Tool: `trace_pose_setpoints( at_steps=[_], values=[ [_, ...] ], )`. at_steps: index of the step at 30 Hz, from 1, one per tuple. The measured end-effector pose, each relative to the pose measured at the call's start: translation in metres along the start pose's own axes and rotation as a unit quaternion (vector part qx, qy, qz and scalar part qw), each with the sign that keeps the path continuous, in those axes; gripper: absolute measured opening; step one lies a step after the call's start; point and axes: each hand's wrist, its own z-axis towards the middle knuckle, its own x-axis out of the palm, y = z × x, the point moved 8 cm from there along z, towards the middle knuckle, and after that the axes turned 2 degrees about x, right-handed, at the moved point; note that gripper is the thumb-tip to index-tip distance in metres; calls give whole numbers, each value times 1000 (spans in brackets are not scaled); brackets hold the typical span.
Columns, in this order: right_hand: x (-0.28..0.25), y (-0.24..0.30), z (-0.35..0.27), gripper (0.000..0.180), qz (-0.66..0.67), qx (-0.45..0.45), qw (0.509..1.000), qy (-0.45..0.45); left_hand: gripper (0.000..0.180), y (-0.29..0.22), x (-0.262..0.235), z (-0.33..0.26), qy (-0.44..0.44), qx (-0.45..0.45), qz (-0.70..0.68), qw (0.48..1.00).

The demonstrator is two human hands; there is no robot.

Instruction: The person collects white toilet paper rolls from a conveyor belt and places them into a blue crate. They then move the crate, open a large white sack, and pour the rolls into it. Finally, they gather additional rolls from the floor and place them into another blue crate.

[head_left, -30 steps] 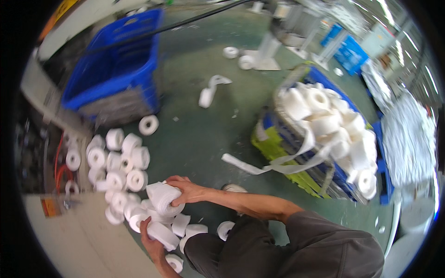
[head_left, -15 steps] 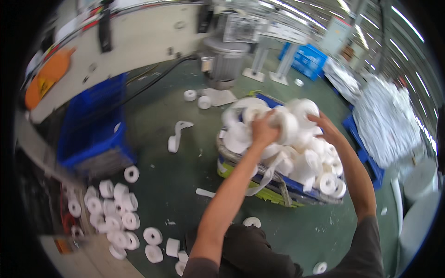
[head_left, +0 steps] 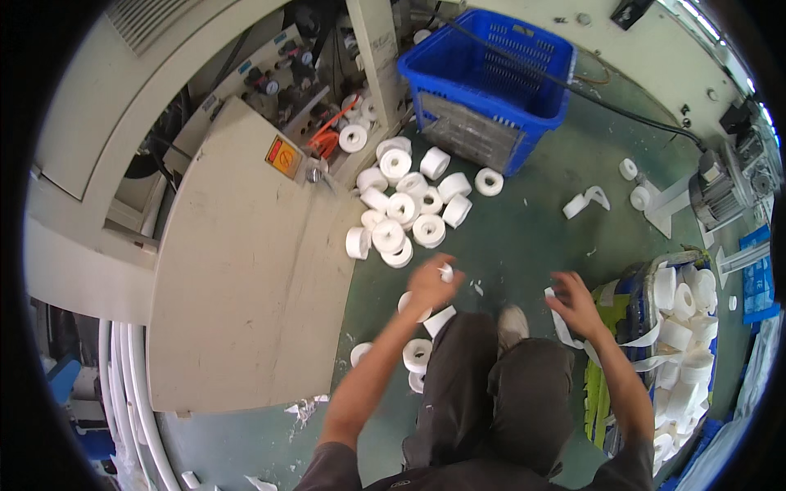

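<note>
My left hand [head_left: 434, 282] hovers over the floor rolls, fingers curved and a little apart. A small white piece [head_left: 446, 273] shows between its fingers and thumb; whether the hand touches it is unclear. White tape-like rolls [head_left: 400, 208] lie heaped just beyond that hand, with several more beside my left leg. My right hand [head_left: 575, 304] is loosely spread, with no roll in it. Close by it, a loose white strip [head_left: 565, 331] trails from the sack [head_left: 602, 364] at the right, which is full of white rolls [head_left: 676, 335]. The strip passes partly behind the fingers.
A blue plastic crate [head_left: 483, 106] stands beyond the heap. At left is a beige machine cabinet door [head_left: 254, 270] with a warning label. A motor [head_left: 733, 188] and a black cable [head_left: 622, 102] are at far right. A partly unwound roll [head_left: 577, 204] lies on the green floor.
My view has swung left, so the sack now sits at the right edge. Both hands have left the rolls in the sack; the left is now near the floor rolls, the right beside the sack.
</note>
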Motion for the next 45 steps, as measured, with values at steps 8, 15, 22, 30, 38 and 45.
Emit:
trace_pose_setpoints(
  at_steps=[8,15,22,30,38,45],
  values=[
    [156,20,281,88,-153,-53,980,116,61,180,-99,68,-159,-173,31,971],
    [220,76,512,93,-90,-83,992,2,67,189,-129,223,-206,-55,109,971],
    [301,67,631,106,-112,-20,984,140,116,247,-123,337,-78,-232,245,938],
    [331,35,607,98,-119,-103,947,280,71,259,-80,324,-63,-219,240,944],
    [301,-26,397,60,-38,-155,947,278,60,185,36,163,-7,-62,247,967],
    [262,-83,328,60,78,-18,968,238,54,202,28,79,-146,-95,77,982]
  ],
)
